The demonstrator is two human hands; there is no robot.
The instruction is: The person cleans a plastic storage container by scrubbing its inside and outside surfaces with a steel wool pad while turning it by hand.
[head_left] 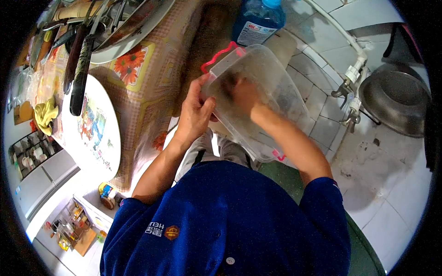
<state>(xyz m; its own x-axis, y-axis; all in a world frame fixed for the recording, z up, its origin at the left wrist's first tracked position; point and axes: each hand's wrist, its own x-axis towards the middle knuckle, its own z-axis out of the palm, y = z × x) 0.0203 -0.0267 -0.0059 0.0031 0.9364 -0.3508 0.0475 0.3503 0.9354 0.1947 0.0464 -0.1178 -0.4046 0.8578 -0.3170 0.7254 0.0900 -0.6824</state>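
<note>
A clear plastic storage box [286, 87] is tilted in front of me, with a pink handle [220, 56] at its far end and another pink piece at its near end. My left hand [197, 110] grips the box's left rim, the thumb bent over the edge. Inside the box is my right hand [246, 95], smeared by motion. A dark patch shows beside its fingers, and I cannot make out whether it is something held.
A blue liquid bottle [258, 23] stands beyond the box. Two taps [348, 96] and a metal basin [396, 99] are on the right. The left table [159, 69] has a patterned cloth, a white plate [99, 133], a yellow cloth [45, 116] and dark-handled utensils [83, 69].
</note>
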